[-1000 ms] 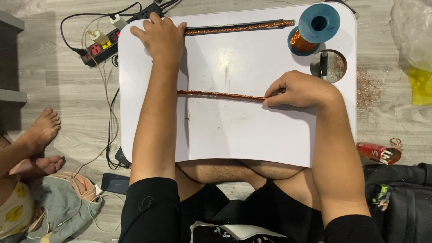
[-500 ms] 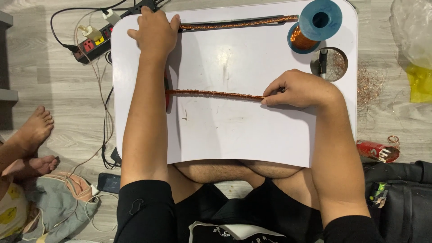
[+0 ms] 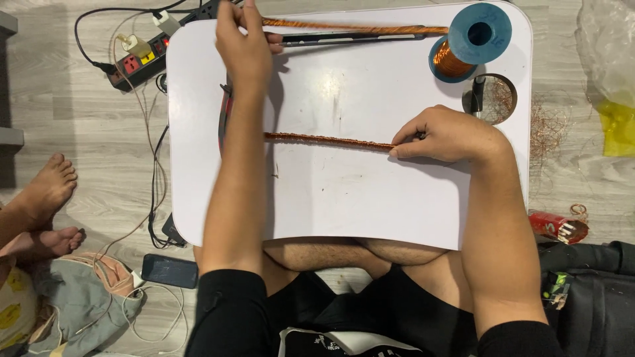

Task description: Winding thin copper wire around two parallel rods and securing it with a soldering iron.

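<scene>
A white rectangular lap table with rounded corners [image 3: 344, 198] sits over the person's crossed legs and serves as the reference for everything else. On its middle lies a long thin rod wrapped in copper wire [image 3: 331, 141], running left to right. The right hand [image 3: 450, 135] rests at the rod's right end with its fingers curled and pinched closed on that end, pressing it against the table top. The rod's left end disappears behind the left forearm.

The left hand [image 3: 245, 43] is at the table's far edge, toward its left corner, with fingers closed around the left end of a second copper-wound rod [image 3: 350, 28] that lies along that far edge. Just on the near side of this rod, and parallel to it, lies a thin dark bar [image 3: 350, 38]; whether the left hand also grips it cannot be told.

At the table's far right corner stands a blue plastic spool of copper wire [image 3: 471, 41], touching the right end of the second rod. Just nearer than the spool is a round cup hole in the table [image 3: 496, 99] with loose copper wire scraps visible through it.

Off the table's far left corner, on the wooden floor, lies a black power strip with plugs [image 3: 149, 56]. Off the near left corner lies a dark phone [image 3: 169, 271], and farther left are another person's bare feet [image 3: 43, 211]. Off the right edge lies a small red can [image 3: 555, 227].
</scene>
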